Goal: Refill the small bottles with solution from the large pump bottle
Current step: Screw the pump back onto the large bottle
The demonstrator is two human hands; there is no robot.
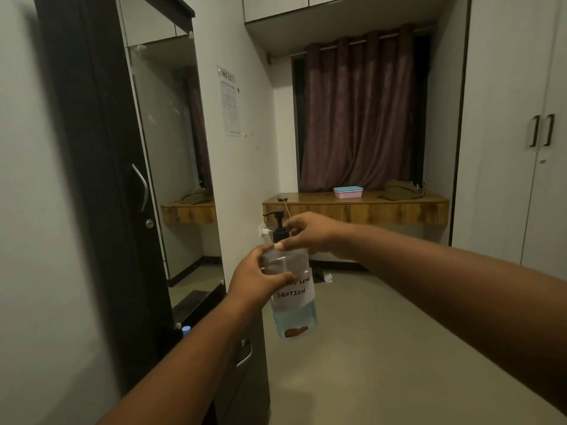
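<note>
Single head-mounted, wide-angle view. The scene was viewed from standing height, directed forward and slightly downward along a narrow room toward a curtain and shelf at the far end. Both forearms entered from the lower edge, and the hands, left and right, were framed close to the lens near centre, around a bottle. A wardrobe bounded the left side. No second view was provided.

Bare forearms; left hand; right hand
</note>
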